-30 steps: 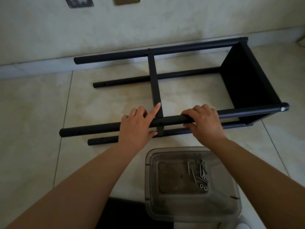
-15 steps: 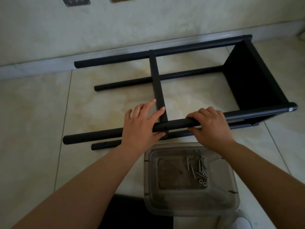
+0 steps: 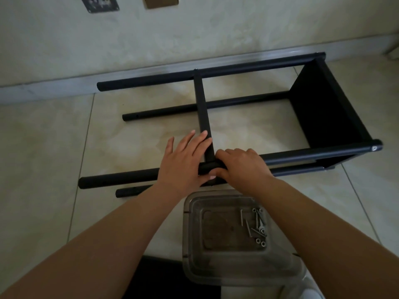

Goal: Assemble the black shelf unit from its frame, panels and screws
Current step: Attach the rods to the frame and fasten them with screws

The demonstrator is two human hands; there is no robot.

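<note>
While the black shelf frame lies on its side on the tiled floor, its four round posts running roughly parallel to the skirting of the far wall, you are working at the middle joint of the near upper post. One solid black panel already closes the frame's right end; a narrow cross panel spans from the far upper post to the near one at mid-length, seen edge-on. Your left hand rests across the near post with fingers straight and spread, fingertips lying against the cross panel's near end, thumb tucked under the post. Your right hand is curled over the same post just beside the joint, gripping it. The step in hand appears to be seating this cross panel squarely against the post before fastening. Next, judge whether the post's hole meets the panel's end; the joint itself is hidden by your hands, so alignment cannot be read. Then one hand must be freed to reach the clear plastic tub near the floor's front edge, where the screws lie loose in its right half, while the other hand steadies the post.
</note>
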